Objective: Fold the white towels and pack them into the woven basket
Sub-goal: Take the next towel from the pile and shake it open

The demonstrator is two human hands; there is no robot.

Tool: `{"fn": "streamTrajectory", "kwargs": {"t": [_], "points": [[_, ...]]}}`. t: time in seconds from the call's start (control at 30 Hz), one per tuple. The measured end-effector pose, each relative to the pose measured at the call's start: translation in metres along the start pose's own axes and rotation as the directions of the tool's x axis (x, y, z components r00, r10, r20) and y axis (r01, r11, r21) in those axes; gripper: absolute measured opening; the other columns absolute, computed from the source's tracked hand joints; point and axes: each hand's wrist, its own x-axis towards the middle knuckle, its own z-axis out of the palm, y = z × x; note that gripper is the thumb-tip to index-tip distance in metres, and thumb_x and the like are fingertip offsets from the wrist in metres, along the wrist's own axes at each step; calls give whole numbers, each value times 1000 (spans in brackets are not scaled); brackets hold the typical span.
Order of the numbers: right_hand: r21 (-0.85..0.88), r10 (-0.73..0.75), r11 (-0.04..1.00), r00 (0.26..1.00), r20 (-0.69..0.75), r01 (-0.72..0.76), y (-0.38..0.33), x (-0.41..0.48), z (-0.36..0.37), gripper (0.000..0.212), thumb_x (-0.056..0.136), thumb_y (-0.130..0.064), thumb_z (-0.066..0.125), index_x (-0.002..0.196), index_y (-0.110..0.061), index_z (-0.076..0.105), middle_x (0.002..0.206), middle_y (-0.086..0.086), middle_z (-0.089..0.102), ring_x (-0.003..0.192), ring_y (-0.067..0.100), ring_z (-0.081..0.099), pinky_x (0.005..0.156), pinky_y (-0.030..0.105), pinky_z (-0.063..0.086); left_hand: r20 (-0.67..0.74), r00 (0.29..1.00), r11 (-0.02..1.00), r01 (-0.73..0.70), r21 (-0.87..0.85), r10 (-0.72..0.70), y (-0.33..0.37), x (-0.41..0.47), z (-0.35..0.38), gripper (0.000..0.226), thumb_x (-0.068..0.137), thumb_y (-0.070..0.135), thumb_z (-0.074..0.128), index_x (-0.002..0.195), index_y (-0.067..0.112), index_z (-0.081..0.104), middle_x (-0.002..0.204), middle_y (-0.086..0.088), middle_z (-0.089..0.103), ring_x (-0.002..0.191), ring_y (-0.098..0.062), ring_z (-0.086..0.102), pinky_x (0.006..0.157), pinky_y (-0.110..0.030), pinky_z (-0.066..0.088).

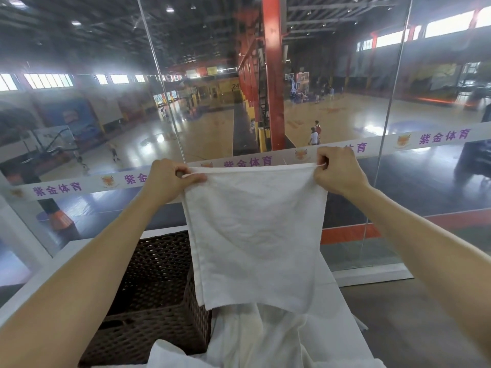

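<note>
Forearms (87, 264); left grip (165, 179), right grip (338, 169) tight on top corners, white towel (255, 235) below.

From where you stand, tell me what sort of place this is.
Probably a glass-walled gallery above an indoor sports hall: polished wooden courts below, a basketball hoop at the far end, and players on the floor.

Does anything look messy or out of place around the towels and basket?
Nothing damaged or spilled. The only untidy spot is the heap of unfolded towels, crumpled beside the woven basket and under the held-up towel.
</note>
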Motion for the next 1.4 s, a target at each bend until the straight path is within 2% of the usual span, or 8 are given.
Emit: {"fn": "streamTrajectory", "kwargs": {"t": [0.23, 0.47, 0.57, 0.7, 0.87, 0.97, 1.13, 1.4], "points": [[-27, -71, 997, 997, 35, 72, 0, 1, -6, 46, 86, -47, 85, 68, -14, 57, 67, 4, 59, 62, 16, 49, 59, 32, 37, 14, 999, 999, -34, 2, 34, -12, 0, -8, 20, 93, 49, 82, 89, 30, 80, 68, -3, 67, 59, -12, 48, 61, -30, 39], [-176, -54, 977, 946, 321, 116, -1, 1, -2, 15, 99, -25, 74, 102, -26, 59, 79, -14, 59, 73, 14, 60, 65, 23, 41, 31, 990, 990, -141, 24, 140, 11, -2, -10, 24, 99, 45, 74, 122, 43, 70, 60, 5, 54, 54, -7, 47, 59, -23, 42], [-312, 64, 946, 894, 444, 87, -8, -1, 5, 14, 93, -32, 76, 83, -25, 69, 84, -5, 68, 83, 21, 67, 67, 24, 45, 39, 978, 970, -208, 124, 205, 19, 0, -4, 34, 99, 63, 63, 108, 34, 79, 66, 22, 58, 61, 1, 54, 66, -31, 44], [-247, 131, 969, 861, 492, -7, -36, -20, 48, 54, 76, -66, 82, 105, -25, 61, 97, -6, 67, 87, 17, 64, 78, 39, 58, 48, 964, 954, -266, 139, 262, 46, 4, 13, 22, 103, 50, 68, 100, 31, 79, 77, 28, 62, 75, 1, 59, 72, -31, 48], [-144, 147, 985, 885, 442, -92, -51, -42, 113, 20, 99, -34, 68, 99, -14, 68, 90, 2, 70, 82, 25, 69, 73, 37, 60, 142, 934, 911, -353, 212, 329, 66, 2, 18, 21, 102, 44, 72, 100, 25, 81, 71, 34, 51, 68, -5, 54, 72, -32, 47], [-136, 153, 984, 930, 335, -113, -51, -33, 99, 20, 103, -29, 68, 112, -18, 53, 92, 1, 66, 76, 21, 70, 59, 29, 54, 124, 959, 911, -280, 302, 253, 44, 2, 7, 19, 102, 39, 73, 102, 22, 80, 78, 12, 70, 74, -17, 61, 74, -34, 49], [-20, -137, 986, 877, 461, 165, -74, -28, 56, 32, 107, -20, 61, 129, -35, 43, 87, -7, 64, 56, 14, 70, 53, 23, 61, 123, 987, 962, -133, 239, 106, 15, -2, 4, 5, 102, 21, 73, 102, 17, 76, 91, 2, 72, 87, -23, 65, 86, -42, 56], [-116, -332, 819, 629, 703, 562, -103, -51, 35, 24, 106, -23, 53, 120, -27, 73, 89, -16, 70, 77, 7, 65, 67, 11, 39, 164, 981, 984, -127, 128, 105, 19, 0, 29, 22, 96, -6, 60, 91, 13, 69, 99, -3, 73, 96, -25, 69, 89, -36, 59]]}}
